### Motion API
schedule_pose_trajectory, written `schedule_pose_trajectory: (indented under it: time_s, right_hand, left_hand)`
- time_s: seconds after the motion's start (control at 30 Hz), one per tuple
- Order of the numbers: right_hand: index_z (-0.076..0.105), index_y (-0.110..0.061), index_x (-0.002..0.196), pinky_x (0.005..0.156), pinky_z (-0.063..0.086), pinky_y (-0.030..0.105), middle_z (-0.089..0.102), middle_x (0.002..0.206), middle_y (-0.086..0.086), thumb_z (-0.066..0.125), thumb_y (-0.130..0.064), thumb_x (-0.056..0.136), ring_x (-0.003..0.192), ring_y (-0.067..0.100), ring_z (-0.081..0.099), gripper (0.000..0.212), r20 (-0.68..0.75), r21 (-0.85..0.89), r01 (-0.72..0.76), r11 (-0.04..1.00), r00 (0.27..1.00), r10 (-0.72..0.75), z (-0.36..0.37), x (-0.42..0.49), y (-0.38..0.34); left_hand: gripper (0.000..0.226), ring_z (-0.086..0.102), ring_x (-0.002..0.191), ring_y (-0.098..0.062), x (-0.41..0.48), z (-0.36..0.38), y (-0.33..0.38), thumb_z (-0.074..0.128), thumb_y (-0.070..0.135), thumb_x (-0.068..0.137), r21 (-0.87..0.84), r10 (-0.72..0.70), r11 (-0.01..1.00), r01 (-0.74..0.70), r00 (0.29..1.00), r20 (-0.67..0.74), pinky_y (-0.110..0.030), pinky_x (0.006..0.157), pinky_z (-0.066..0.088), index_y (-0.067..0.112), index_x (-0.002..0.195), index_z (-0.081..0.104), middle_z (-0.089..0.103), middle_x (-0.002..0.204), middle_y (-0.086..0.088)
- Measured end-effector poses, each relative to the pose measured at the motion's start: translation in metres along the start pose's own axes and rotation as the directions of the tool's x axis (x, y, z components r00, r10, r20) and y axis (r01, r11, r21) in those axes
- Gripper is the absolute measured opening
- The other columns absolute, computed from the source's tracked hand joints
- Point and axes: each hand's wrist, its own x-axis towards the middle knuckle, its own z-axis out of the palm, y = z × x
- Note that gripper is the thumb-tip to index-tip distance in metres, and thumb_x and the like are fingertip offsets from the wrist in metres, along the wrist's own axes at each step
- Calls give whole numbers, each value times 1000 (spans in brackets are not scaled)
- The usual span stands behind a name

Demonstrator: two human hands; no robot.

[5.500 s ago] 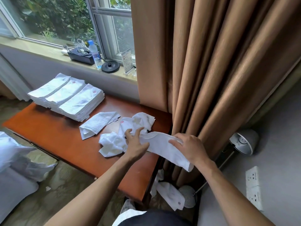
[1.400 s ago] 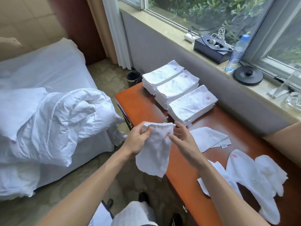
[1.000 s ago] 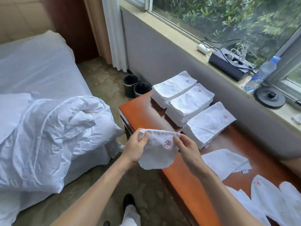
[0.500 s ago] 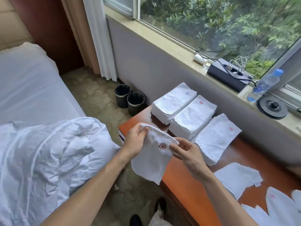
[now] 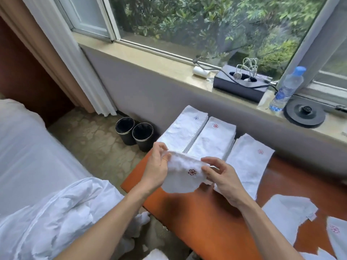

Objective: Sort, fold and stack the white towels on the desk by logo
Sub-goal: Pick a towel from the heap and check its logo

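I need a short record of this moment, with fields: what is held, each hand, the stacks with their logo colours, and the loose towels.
Held: towel, white, dark red logo facing up, above the desk
Left hand: pinches its left edge
Right hand: pinches its right edge
Left stack: folded, blue logo
Middle stack: folded, red logo
Right stack: folded, pale red logo
Loose towels: unfolded, on the desk's right part
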Motion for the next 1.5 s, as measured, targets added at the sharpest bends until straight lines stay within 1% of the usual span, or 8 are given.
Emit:
schedule_pose_trajectory:
  time_s: [0.13, 0.3, 0.5, 0.63, 0.93, 1.1, 1.33, 1.5]
  right_hand:
    - [77, -31, 104, 80, 60, 31, 77, 102, 3, 73, -17, 96, 94, 16, 73, 17, -130, -87, 21, 996, 991, -33, -23, 18, -15]
    - [78, -29, 104, 78, 61, 28, 77, 100, 11, 75, -18, 96, 93, 19, 74, 14, -262, -75, -12, 997, 965, -8, -41, 45, -35]
    - [73, -30, 118, 91, 59, 29, 76, 114, 1, 81, -21, 90, 105, 16, 72, 30, -350, -143, -45, 989, 937, -7, -57, 71, -52]
    - [74, -23, 113, 85, 57, 25, 78, 103, 0, 78, -12, 92, 99, 17, 74, 24, -452, -171, -90, 981, 892, 3, -72, 105, -56]
    - [77, -21, 105, 77, 64, 38, 77, 92, 2, 73, -7, 95, 86, 14, 71, 18, -606, -181, -107, 978, 795, -25, -119, 183, -28]
    - [77, -19, 105, 73, 52, 19, 72, 81, -13, 70, -16, 98, 73, 0, 63, 10, -677, -235, -137, 962, 733, -60, -140, 221, 9]
    - [68, -34, 102, 70, 51, 17, 72, 93, -1, 62, -27, 102, 74, 2, 61, 9, -714, -285, -218, 933, 698, -54, -160, 256, 45]
    - [67, -29, 110, 65, 48, 19, 66, 90, -2, 58, -23, 103, 70, 1, 55, 13, -731, -322, -276, 906, 681, -52, -160, 268, 62]
  left_hand:
    - [19, 40, 61, -2, 46, 20, 8, 49, 8, 104, -19, 45, 999, -42, 988, 149, -19, 60, 34, 26, 100, 43, 44, 75, 7]
    - [16, 36, 60, -4, 115, 40, 14, 46, 12, 106, -81, 125, 991, -104, 935, 333, -19, 57, 34, 26, 99, 43, 45, 78, 4]
    - [17, 34, 54, -4, 195, 71, 14, 43, 19, 107, -163, 181, 980, -113, 846, 501, -17, 51, 33, 32, 95, 41, 44, 66, 19]
    - [17, 34, 56, -5, 243, 95, 17, 42, 15, 107, -182, 199, 977, -113, 789, 581, -17, 50, 31, 27, 95, 41, 43, 72, 15]
    - [12, 35, 70, -12, 310, 176, 3, 43, 12, 104, -143, 83, 990, 3, 801, 593, -28, 63, 33, 19, 96, 41, 41, 85, 2]
    - [14, 38, 56, 1, 332, 217, -32, 51, 10, 102, -138, -5, 985, 102, 820, 573, -14, 52, 34, 20, 93, 47, 45, 78, 5]
    - [5, 42, 59, -7, 346, 257, -62, 52, 17, 97, -72, -73, 988, 133, 837, 543, -26, 56, 36, 21, 97, 49, 49, 78, 6]
    - [30, 58, 95, -13, 330, 251, -79, 49, 20, 100, -47, -102, 988, 150, 841, 532, -19, 77, 44, 28, 128, 41, 56, 110, 11]
